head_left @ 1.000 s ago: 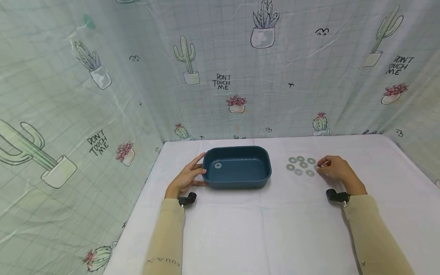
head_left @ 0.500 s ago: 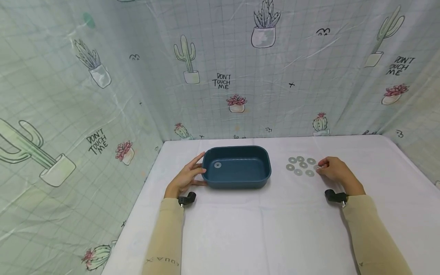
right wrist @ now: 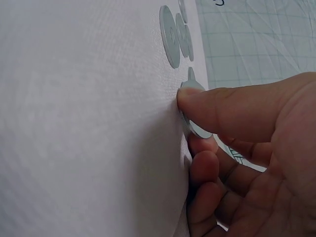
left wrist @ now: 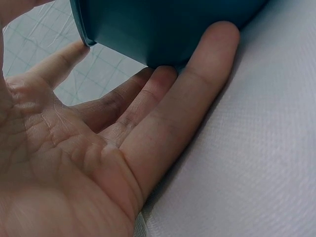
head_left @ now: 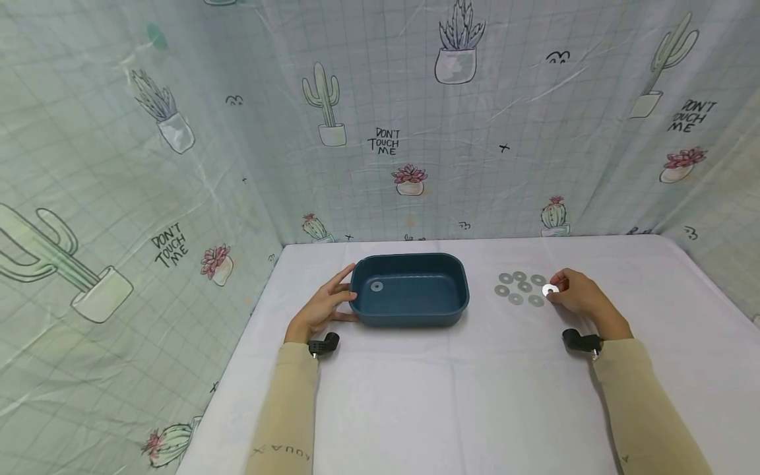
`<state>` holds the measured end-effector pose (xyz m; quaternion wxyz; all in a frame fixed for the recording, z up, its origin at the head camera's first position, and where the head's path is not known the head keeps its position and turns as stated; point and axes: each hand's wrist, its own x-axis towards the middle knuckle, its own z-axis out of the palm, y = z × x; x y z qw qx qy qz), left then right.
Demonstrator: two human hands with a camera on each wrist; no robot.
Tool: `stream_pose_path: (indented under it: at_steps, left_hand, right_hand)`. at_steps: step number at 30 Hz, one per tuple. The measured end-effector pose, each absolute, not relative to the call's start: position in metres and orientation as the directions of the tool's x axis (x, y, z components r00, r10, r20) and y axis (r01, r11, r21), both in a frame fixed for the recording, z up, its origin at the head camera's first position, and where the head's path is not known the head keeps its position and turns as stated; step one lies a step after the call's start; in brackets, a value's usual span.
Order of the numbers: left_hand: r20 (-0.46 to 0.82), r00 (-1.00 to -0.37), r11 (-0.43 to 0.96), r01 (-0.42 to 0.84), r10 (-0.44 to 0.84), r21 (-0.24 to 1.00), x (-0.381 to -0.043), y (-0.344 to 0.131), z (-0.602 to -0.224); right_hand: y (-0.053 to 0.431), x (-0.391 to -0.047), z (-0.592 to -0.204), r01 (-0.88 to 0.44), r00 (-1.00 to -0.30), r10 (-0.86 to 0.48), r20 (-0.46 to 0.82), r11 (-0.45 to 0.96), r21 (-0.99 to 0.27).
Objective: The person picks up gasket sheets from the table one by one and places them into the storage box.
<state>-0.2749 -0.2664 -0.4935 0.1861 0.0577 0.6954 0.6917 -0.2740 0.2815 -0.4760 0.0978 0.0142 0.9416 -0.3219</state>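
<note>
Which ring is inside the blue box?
The grey ring at the end of the box nearest the left hand; the other rings are on the cloth or pinched by the right hand.

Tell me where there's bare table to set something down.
Bare: the front of the table between the sleeves, the gap between tray and clustered washers, and right of the right hand. Crowded: around the washers, and the tray's left end against the left hand.

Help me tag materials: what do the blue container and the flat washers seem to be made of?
Blue container: probably plastic, smooth and satin, given its even color and soft sheen.
Flat washers: likely metal, smooth and gray; the one in the right hand reflects bright white. Exact metal unclear.
</note>
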Motion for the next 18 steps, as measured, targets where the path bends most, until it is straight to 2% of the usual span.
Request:
stream_pose_path:
  at_steps: [18]
  left_hand:
    - [-0.175,-0.924,0.039,-0.172,0.339,0.984,-0.2760,-0.2665,-0.4943]
  right_hand:
    - [0.2864,-0.2742,-0.4720,0.066,-0.977,-0.066,-0.204,0.813,-0.579]
